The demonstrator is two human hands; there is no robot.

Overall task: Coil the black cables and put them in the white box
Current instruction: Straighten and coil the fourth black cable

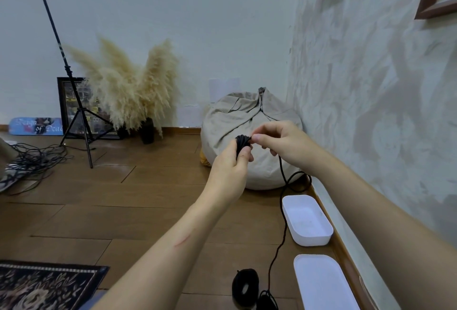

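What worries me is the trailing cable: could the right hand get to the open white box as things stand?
Probably yes. The white box sits open on the floor below the right hand, nothing covering it. But that hand's fingers pinch the black cable, which hangs beside the box.

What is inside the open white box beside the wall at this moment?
The white box shows only its bare white bottom; nothing lies in it. The thin strip of bottom just behind its near wall is hidden.
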